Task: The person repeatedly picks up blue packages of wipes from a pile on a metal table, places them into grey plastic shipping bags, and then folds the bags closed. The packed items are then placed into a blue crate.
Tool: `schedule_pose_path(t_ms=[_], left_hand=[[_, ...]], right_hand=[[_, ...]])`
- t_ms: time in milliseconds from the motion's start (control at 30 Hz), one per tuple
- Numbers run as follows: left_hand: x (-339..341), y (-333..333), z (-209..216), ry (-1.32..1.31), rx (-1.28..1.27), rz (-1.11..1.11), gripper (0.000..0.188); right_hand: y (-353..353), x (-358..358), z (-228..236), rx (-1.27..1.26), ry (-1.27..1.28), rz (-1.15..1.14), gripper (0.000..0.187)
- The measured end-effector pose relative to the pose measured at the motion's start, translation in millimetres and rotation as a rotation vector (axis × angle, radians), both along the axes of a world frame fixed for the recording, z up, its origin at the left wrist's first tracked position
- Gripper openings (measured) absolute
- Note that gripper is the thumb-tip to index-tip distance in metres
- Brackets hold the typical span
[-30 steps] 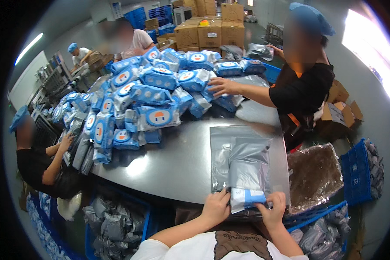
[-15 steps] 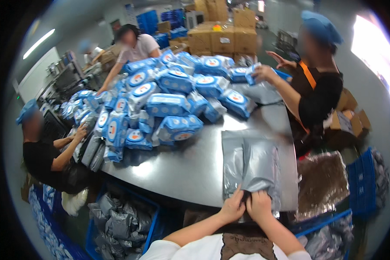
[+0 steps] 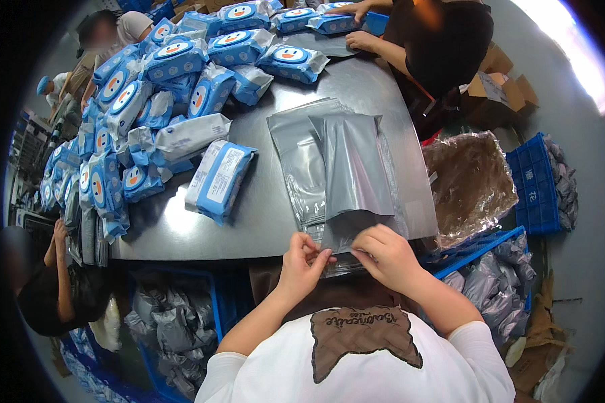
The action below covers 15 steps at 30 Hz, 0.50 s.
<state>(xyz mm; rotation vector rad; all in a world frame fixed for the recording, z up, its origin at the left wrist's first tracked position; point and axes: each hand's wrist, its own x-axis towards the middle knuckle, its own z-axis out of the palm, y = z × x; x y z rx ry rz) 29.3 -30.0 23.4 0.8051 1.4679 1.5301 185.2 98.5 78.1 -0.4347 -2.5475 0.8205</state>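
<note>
Hands (image 3: 296, 270) (image 3: 388, 258) parted on grey bag (image 3: 355, 171) near labelled pack (image 3: 220, 180).

A bag (image 3: 353, 168) lies before the fingers, its near end between the left fingers (image 3: 305, 243) and right fingers (image 3: 378, 239). Under it is a stack (image 3: 290, 161) on the desk (image 3: 249, 232), at the edge nearest the fingers. Left of the stack, beyond the left fingers, lies one pack (image 3: 220, 181); a heap (image 3: 175, 59) spreads behind it and farther left. Below the desk, left of the fingers, parcels (image 3: 175, 332) fill the left crate (image 3: 218, 305). Right of the fingers, the right crate (image 3: 480, 252) holds more; behind it sits film (image 3: 470, 181), then the far crate (image 3: 534, 195) to the right.
</note>
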Motion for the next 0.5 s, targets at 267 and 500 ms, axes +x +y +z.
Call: schedule_pose_path(t_ms=[267, 500], left_hand=[[-9, -2, 14, 0.346, -0.099, -0.130, 0.022], [-2, -16, 17, -0.143, -0.049, -0.024, 0.024]], right_hand=[[10, -30, -18, -0.574, -0.104, 0.131, 0.015], [121, 111, -9, -1.292, 0.469, 0.403, 0.013]])
